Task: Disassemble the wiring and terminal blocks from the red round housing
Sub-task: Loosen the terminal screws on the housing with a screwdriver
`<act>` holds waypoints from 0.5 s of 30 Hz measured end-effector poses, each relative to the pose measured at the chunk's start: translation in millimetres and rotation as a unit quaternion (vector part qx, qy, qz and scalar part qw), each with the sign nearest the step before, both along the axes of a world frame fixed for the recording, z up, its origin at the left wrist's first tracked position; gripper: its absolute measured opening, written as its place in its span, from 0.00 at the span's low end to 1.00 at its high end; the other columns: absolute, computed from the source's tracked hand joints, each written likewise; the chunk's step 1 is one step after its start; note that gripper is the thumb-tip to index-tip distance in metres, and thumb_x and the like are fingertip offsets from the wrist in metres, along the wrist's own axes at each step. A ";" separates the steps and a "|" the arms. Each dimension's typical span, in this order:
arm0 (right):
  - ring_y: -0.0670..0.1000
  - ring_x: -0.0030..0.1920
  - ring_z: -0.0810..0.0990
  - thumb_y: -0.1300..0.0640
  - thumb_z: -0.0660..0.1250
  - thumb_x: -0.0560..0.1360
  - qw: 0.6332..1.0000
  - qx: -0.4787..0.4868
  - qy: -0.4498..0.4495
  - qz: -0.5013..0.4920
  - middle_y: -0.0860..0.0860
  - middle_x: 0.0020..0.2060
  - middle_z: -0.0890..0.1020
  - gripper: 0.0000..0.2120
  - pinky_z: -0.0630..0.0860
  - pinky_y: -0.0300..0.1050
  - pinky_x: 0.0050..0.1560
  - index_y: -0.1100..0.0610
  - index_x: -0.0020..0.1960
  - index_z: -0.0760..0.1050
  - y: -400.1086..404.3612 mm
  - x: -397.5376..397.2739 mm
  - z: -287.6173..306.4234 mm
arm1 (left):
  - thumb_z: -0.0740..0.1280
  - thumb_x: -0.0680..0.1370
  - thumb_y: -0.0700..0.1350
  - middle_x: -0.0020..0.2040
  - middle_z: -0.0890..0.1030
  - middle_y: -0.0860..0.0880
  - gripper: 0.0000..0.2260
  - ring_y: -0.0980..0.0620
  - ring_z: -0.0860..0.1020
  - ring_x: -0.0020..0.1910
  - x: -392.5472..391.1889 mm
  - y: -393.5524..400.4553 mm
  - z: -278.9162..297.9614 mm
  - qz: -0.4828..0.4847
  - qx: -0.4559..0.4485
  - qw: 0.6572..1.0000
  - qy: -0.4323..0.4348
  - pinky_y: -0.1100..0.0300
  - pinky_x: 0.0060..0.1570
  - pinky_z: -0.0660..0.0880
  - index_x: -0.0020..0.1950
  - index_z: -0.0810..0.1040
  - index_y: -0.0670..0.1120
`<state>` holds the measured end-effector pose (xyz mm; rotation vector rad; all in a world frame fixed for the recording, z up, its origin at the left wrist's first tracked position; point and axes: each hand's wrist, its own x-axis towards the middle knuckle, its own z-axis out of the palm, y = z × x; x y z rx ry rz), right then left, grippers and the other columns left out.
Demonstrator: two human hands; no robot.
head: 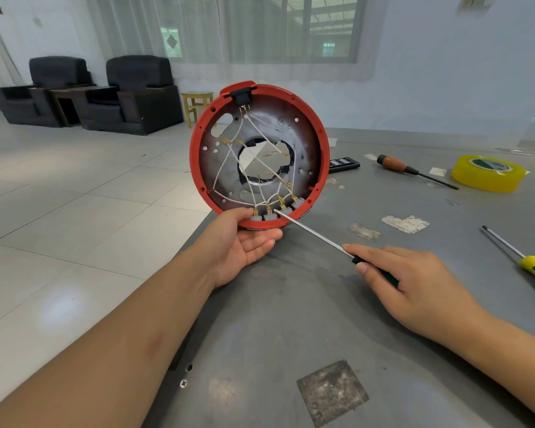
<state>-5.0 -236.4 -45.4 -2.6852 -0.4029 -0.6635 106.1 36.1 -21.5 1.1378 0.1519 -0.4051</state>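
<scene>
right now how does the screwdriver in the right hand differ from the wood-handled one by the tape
The held screwdriver has a dark handle gripped by the right hand, tip at the red housing's terminal blocks. The wood-handled screwdriver lies untouched on the table. Both have slim metal shafts.

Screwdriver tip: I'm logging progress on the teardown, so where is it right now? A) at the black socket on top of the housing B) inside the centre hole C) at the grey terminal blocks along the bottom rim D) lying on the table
C: the right hand holds the screwdriver with its tip at the terminal blocks on the lower rim of the housing, which the left hand holds up.
</scene>
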 end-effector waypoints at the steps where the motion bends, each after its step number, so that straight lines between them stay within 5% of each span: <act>1: 0.44 0.38 0.78 0.44 0.58 0.83 1.000 -0.004 -0.004 -0.001 0.40 0.40 0.80 0.17 0.78 0.43 0.37 0.40 0.70 0.75 0.0 -0.5 -0.5 | 0.62 0.86 0.47 0.52 0.88 0.38 0.11 0.43 0.88 0.48 0.4 -0.3 -0.2 -0.005 0.006 1.000 -0.003 0.57 0.35 0.84 0.59 0.79 0.40; 7: 0.46 0.38 0.79 0.39 0.50 0.82 0.997 -0.073 0.005 -0.024 0.39 0.43 0.80 0.21 0.77 0.47 0.31 0.37 0.70 0.73 5.0 -4.5 1.9 | 0.63 0.86 0.55 0.52 0.87 0.36 0.20 0.41 0.88 0.50 1.0 -1.5 0.7 -0.034 0.040 0.999 -0.005 0.55 0.38 0.84 0.60 0.80 0.38; 15: 0.49 0.38 0.81 0.41 0.51 0.81 0.996 -0.088 0.015 -0.021 0.40 0.43 0.80 0.22 0.77 0.48 0.31 0.38 0.69 0.75 7.8 -5.5 4.7 | 0.56 0.86 0.59 0.54 0.85 0.30 0.25 0.34 0.87 0.51 1.2 8.8 12.8 -0.074 0.037 0.996 0.028 0.46 0.43 0.86 0.66 0.74 0.37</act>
